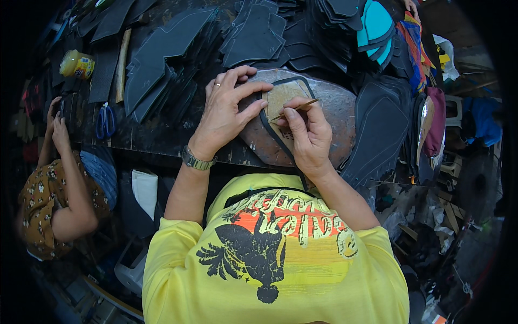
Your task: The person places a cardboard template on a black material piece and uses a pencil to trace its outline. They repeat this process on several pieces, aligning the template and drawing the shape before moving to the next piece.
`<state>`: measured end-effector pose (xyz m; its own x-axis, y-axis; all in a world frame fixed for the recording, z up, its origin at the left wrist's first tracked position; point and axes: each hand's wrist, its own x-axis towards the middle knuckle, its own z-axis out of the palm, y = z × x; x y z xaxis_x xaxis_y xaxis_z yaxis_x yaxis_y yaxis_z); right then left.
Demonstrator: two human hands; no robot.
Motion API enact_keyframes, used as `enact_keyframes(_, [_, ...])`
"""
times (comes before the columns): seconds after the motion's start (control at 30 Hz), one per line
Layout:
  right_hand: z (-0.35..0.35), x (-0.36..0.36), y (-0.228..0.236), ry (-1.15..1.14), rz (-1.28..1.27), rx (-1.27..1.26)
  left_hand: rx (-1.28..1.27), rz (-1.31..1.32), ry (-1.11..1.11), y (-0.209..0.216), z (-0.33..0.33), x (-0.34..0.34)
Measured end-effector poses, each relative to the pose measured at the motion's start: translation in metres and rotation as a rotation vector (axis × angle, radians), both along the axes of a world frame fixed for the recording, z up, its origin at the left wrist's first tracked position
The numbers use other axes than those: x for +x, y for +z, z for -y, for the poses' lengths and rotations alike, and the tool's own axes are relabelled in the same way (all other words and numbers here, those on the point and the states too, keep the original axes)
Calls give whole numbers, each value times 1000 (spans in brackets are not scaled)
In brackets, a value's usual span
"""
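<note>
Little bare room shows along the front edge of our worktop (pixel 154 142), between blue-handled scissors (pixel 106 121) and a rounded brown board (pixel 335 102). Dark cut-piece stacks (pixel 167 59) crowd the back; another stack (pixel 377 127) hems the board's right. On the board, a black-rimmed tan panel (pixel 278 97) lies under our right grip (pixel 310 134), which pinches a thin stick (pixel 309 103); our left grip (pixel 227 102), fingers spread, touches the panel's left rim.

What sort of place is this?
Likely a small workshop cutting sheet material, perhaps for shoes or bags. Signs: stacks of dark cut-out pieces with pale outlines, blue-handled scissors on the dark worktable, and a right hand holding a thin pointed tool.
</note>
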<state>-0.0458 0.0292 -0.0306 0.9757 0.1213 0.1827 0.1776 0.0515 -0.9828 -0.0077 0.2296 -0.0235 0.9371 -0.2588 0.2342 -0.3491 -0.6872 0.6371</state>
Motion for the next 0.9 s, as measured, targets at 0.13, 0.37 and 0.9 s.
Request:
enact_keyframes(0.13, [2, 0, 0, 8, 9, -49, -38, 65, -2, -7, -1, 1])
enact_keyframes(0.37, [4, 1, -1, 23, 37, -107, -53, 58, -16, -12, -3, 3])
enact_keyframes(0.9, [1, 2, 1, -7, 130, -211, -74, 73, -23, -15, -4, 4])
